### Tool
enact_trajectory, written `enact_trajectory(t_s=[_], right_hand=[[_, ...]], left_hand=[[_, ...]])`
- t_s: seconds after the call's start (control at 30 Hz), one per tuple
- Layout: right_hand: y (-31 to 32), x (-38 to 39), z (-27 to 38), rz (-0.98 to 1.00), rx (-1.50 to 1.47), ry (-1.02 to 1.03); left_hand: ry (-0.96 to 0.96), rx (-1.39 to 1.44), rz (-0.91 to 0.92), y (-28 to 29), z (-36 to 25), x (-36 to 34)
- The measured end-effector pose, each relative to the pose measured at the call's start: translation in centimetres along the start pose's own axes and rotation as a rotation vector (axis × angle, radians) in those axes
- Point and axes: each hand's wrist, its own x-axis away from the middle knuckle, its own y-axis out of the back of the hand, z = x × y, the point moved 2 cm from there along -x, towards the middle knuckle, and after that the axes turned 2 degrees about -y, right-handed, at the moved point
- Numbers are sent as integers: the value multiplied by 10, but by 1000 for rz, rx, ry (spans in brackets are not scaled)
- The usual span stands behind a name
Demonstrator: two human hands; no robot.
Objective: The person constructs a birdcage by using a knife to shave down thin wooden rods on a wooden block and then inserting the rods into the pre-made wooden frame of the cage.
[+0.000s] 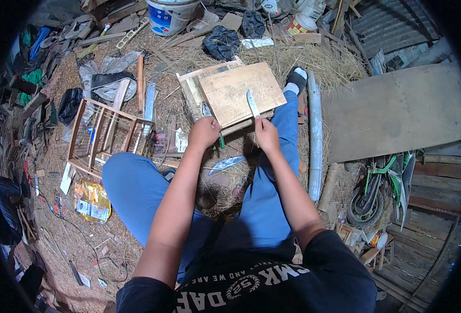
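Note:
My right hand (267, 134) is closed around the handle of a knife (252, 103), its blade pointing away from me over a wooden board (235, 88). That board lies flat on top of a low wooden stand (190, 88) between my legs. At the board's near left corner, my left hand (205, 132) is curled shut on a green-handled metal tool (221, 141). Its grey metal head shows beyond my knuckles; my fingers hide the middle, so the exact kind is unclear. A flat blade-like metal piece (227, 164) lies on the ground just below my hands.
To the left stands a wooden cage frame (101, 133) with thin bars. A pale pole (315, 135) lies right of my outstretched leg, beside a large plywood sheet (397, 112). A white bucket (171, 18) and a black plastic bag (221, 43) sit at the far side.

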Motion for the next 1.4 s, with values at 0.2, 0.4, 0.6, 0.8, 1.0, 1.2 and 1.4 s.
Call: enact_trajectory(t_s=[0.2,0.4,0.6,0.8,1.0,1.2,1.4], right_hand=[[-7,-1,-4,13,55,8],[-8,-1,-2,27,58,22],[-10,-2,-5,6,28,32],[-12,-5,-9,7,15,42],[-8,-13,-15,19,-7,22],[-11,-8,-10,41,-2,-21],[-20,8,7,46,82,97]], left_hand=[[26,134,12,-2,-4,3],[-116,58,-119,2,-9,7],[-119,-37,-81,12,-9,10],[-21,-45,-1,22,14,11],[-55,41,-75,10,4,10],[-30,41,-95,5,0,9],[-35,24,-106,2,-1,9]])
